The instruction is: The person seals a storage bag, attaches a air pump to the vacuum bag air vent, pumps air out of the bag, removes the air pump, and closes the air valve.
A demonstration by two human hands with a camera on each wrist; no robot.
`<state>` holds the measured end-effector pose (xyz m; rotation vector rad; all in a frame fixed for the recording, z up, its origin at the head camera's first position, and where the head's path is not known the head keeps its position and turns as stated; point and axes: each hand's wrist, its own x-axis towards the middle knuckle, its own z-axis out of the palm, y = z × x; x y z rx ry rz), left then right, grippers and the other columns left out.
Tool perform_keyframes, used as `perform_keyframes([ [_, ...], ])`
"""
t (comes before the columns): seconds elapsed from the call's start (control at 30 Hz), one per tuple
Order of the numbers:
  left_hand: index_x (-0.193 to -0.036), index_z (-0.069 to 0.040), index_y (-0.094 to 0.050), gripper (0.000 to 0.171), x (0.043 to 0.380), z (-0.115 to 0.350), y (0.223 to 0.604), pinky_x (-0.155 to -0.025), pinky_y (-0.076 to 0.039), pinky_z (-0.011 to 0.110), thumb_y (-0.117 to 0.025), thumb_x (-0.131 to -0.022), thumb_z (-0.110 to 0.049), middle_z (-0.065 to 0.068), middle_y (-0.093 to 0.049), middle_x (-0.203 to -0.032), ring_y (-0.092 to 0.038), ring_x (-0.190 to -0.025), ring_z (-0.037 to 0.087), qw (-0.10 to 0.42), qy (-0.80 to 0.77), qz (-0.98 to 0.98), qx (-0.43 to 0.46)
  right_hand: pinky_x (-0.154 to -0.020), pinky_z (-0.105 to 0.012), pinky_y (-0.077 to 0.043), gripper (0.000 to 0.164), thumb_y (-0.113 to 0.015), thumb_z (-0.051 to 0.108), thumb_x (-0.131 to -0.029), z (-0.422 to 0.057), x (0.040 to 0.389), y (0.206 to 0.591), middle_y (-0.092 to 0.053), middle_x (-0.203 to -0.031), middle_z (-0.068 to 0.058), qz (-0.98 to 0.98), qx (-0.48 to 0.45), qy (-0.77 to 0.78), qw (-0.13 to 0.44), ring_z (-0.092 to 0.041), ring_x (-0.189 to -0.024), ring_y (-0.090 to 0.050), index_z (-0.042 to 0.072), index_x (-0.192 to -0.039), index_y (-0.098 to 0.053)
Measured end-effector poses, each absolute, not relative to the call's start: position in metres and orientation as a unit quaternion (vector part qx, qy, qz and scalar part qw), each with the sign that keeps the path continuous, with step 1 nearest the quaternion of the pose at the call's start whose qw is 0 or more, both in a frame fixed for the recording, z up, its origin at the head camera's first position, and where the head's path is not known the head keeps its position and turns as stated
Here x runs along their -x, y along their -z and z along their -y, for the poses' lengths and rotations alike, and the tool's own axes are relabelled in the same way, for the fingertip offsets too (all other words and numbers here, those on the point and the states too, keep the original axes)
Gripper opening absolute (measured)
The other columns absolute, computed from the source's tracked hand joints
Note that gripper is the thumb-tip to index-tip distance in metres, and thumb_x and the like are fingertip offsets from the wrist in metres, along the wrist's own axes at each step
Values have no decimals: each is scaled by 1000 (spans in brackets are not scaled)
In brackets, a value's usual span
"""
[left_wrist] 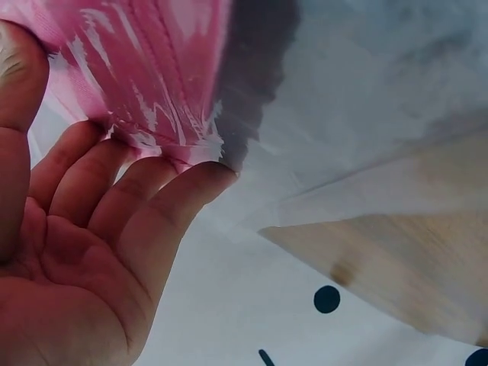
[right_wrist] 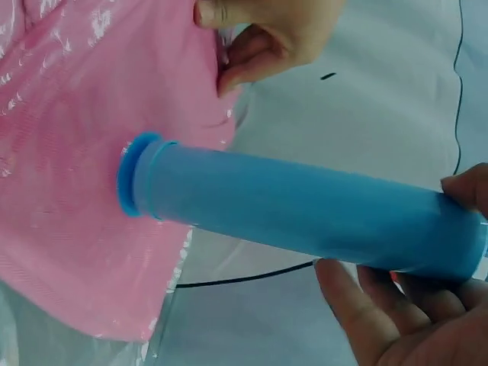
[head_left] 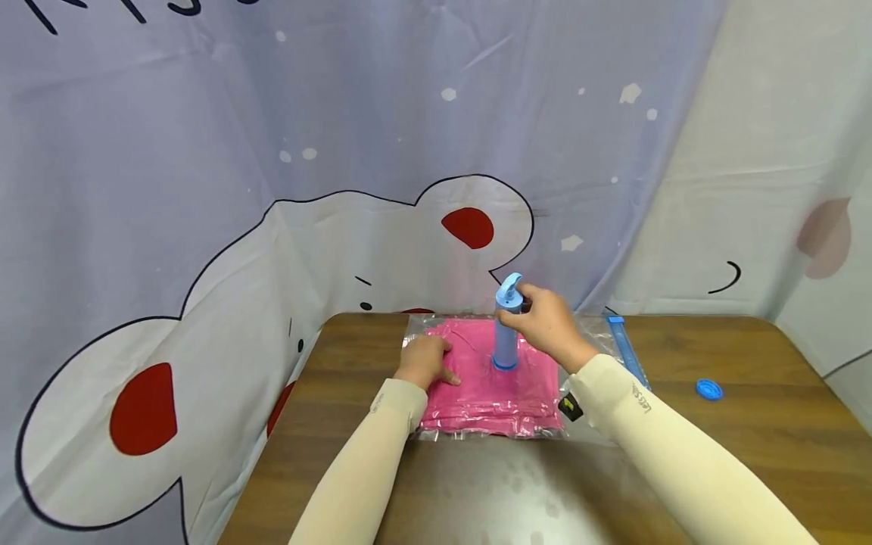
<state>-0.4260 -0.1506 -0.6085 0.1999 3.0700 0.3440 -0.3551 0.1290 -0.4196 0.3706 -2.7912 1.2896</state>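
Observation:
A clear plastic vacuum storage bag (head_left: 415,327) with folded pink fabric (head_left: 470,401) inside lies flat near the far edge of the table. My right hand (head_left: 548,322) grips a blue hand pump (head_left: 506,344) around its upper end. The pump stands upright, its round blue base (right_wrist: 137,175) against the bag's top surface; the valve beneath is hidden. At the bag's left side, my left hand (head_left: 425,362) holds the edge, thumb (left_wrist: 19,84) on one side and fingers (left_wrist: 145,191) bent at the plastic.
A round blue cap (head_left: 709,390) lies on the wooden table (head_left: 763,454) at the right. A blue strip (head_left: 630,352) runs along the bag's right end. A small black label (head_left: 570,406) sits near my right sleeve. Printed curtain (head_left: 381,113) hangs behind the table.

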Motion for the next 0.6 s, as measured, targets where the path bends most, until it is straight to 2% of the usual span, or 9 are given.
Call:
perform_keyframes([
  [0.13,-141,-28,-82,94,426,151,612,-111,-64,59,-111,-56,-58,5,-83,-141,-76,-133,39,26,-135,-988,-65,-112,-57,-64,71,-82,42,-103,-132,356,419,-73,-150,-22,895,-113,-433,-5,-40,-137,-72,3,-157,-58],
  [0.27,-141,-28,-82,95,420,148,607,-113,-63,58,-111,-55,-57,6,-82,-142,-75,-135,40,41,-144,-987,-60,-110,-56,-64,80,-90,52,-97,-132,357,410,-73,-147,-20,902,-98,-420,22,-40,-137,-71,3,-153,-61],
  [0.37,-142,-30,-81,94,415,147,601,-114,-63,55,-110,-57,-58,4,-82,-143,-75,-136,39,41,-133,-989,-53,-96,-50,-67,64,-91,54,-94,-131,358,402,-82,-127,-18,912,-100,-394,54,-37,-119,-77,3,-129,-74],
  [0.47,-143,-29,-81,92,412,146,594,-113,-62,56,-109,-60,-58,5,-82,-143,-75,-135,38,40,-127,-990,-51,-79,-40,-62,49,-92,51,-95,-130,358,396,-84,-108,-15,917,-109,-377,65,-32,-99,-75,6,-109,-80],
  [0.53,-142,-28,-82,92,414,147,595,-114,-62,57,-110,-59,-57,5,-82,-143,-75,-135,39,32,-133,-989,-52,-74,-34,-58,43,-92,47,-96,-131,358,393,-84,-102,-13,916,-119,-378,61,-29,-94,-74,6,-106,-82],
  [0.6,-142,-27,-82,92,416,148,597,-115,-62,58,-110,-59,-57,7,-82,-143,-75,-135,41,27,-134,-989,-54,-75,-33,-59,42,-92,43,-96,-132,358,389,-86,-104,-14,913,-128,-386,46,-29,-95,-76,5,-111,-84],
])
